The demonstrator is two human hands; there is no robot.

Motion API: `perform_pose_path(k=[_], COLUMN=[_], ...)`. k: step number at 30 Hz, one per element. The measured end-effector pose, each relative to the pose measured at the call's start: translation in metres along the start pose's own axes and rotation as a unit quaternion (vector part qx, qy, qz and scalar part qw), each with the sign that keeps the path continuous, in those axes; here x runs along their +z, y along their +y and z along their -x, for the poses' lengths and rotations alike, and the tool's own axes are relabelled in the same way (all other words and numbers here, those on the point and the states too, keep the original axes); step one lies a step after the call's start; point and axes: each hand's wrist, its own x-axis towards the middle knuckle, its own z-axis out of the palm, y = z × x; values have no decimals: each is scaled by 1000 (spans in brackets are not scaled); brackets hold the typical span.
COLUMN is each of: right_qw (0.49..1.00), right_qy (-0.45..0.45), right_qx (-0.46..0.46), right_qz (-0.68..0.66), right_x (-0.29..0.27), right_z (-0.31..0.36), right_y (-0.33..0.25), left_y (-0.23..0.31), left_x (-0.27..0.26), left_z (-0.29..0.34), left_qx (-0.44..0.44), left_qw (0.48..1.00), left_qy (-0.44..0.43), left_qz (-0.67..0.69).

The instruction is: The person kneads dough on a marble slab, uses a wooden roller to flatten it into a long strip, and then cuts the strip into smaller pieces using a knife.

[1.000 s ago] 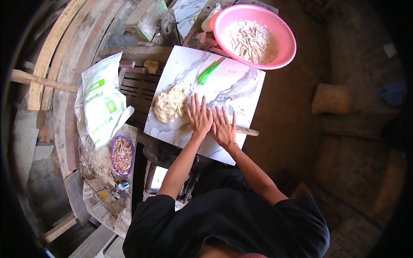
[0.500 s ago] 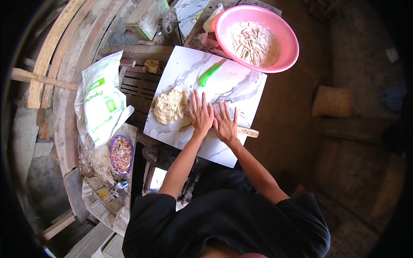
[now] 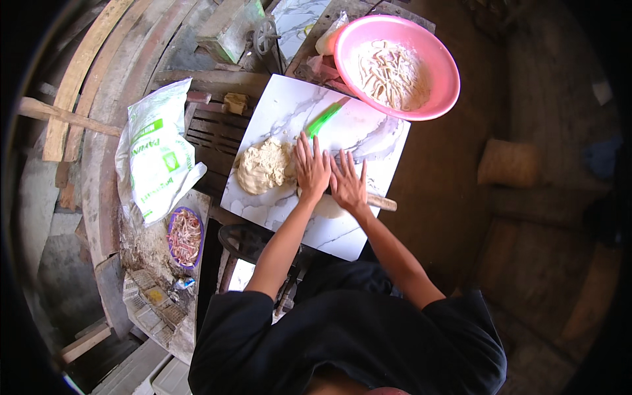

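Both my hands lie flat, side by side, over a white marble-patterned board [image 3: 293, 99]. My left hand [image 3: 312, 171] has its fingers stretched forward, close beside a lump of pale dough [image 3: 262, 171]. Just right of it, my right hand [image 3: 347, 184] is also flat with fingers spread. Whatever is under the palms is hidden. A wooden stick [image 3: 382, 201], perhaps a rolling pin, pokes out past my right wrist over the board's edge. Beyond my left fingertips lies a knife with a bright green handle [image 3: 321, 121].
A pink basin [image 3: 444, 62] with floury dough strips [image 3: 390, 74] stands at the board's far right corner. To the left are a white plastic sack [image 3: 158, 155] and a purple-rimmed basket [image 3: 173, 253] of reddish shreds. A hand-wheel machine [image 3: 265, 36] stands at the back.
My two hands have slid slightly forward on the board, away from my body, still flat. The whole view has shifted a little; the dough lump and knife stay in place on the board.
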Motion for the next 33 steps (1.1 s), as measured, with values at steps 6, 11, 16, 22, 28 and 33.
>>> perform_pose_path(k=[6, 11, 16, 22, 28, 33], right_qw=[1000, 1000, 996, 992, 992, 991], right_qy=[-13, 23, 67, 38, 41, 35], right_qx=[1, -9, -42, -67, -73, -44], right_qz=[-24, 5, -29, -101, -95, -121], right_x=[4, -1, 4, 6, -2, 5], right_z=[20, -19, 1, 28, 29, 39], right_y=[-12, 7, 9, 30, 24, 16], left_y=[-9, 0, -4, -17, -23, -21], left_x=[-7, 15, 7, 9, 0, 3], left_z=[21, -14, -9, -7, -5, 3], left_qx=[17, -14, -5, 34, 50, 77], left_qw=[999, 1000, 1000, 998, 994, 995], left_qy=[-39, -27, -5, 17, -5, -13], left_qz=[-22, -2, -2, 59, 92, 55])
